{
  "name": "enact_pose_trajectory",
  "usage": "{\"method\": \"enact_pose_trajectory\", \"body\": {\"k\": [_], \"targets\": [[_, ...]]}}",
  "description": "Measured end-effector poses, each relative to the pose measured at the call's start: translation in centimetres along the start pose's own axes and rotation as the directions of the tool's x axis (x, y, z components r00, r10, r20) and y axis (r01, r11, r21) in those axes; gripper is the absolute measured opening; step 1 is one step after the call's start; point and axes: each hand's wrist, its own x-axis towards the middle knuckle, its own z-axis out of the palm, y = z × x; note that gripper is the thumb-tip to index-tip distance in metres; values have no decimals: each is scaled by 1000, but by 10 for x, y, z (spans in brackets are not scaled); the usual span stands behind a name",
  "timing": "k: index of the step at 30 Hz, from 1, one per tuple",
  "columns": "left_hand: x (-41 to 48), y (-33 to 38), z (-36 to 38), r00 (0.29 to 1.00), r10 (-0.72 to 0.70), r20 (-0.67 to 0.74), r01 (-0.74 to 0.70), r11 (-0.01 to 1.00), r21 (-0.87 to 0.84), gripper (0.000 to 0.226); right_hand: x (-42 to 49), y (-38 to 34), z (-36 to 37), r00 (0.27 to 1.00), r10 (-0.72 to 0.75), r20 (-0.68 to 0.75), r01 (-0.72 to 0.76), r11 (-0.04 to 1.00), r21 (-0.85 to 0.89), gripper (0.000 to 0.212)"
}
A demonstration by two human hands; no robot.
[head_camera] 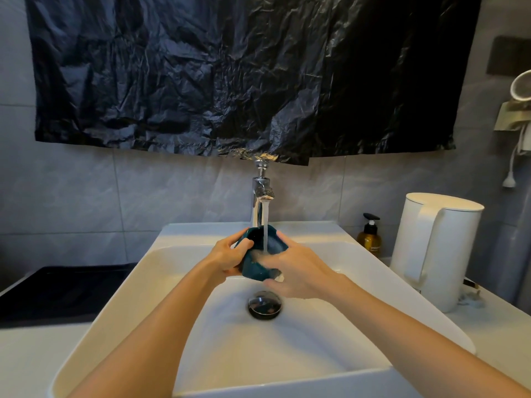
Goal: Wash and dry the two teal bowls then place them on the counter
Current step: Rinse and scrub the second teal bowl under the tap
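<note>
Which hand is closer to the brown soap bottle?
The right hand. It holds the teal bowl on the side toward the brown soap bottle. The left hand grips the bowl's other side, farther from the bottle.

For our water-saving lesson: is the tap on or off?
On: a stream runs from the tap into the bowl.

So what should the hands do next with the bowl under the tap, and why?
Probably turn the small teal bowl a little. Both the left hand and right hand grip it over the white sink, and water from the chrome tap hits only one strip inside; turning would rinse the rest.
</note>
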Motion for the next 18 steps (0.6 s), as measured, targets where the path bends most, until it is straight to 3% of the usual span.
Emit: {"method": "enact_pose_trajectory", "body": {"k": [2,5,8,13,18], "targets": [[-1,1,1,1000,-12,27,12,1000,-13,35,4,-6,0,999,10,41,-14,995,98,40],[0,0,2,997,-18,71,16,999,29,34,11,0,3,996,-76,48,81,989,-121,56],[-1,1,4,998,-17,56,14,999,53,34,8,3,-3,997,-15,76,35,964,-264,66],[-2,3,4,998,-33,44,32,999,37,34,4,-10,-7,998,-13,59,12,1000,24,55],[-4,5,3,998,-44,54,42,999,29,32,9,1,-1,998,0,57,14,971,-238,62]]}}
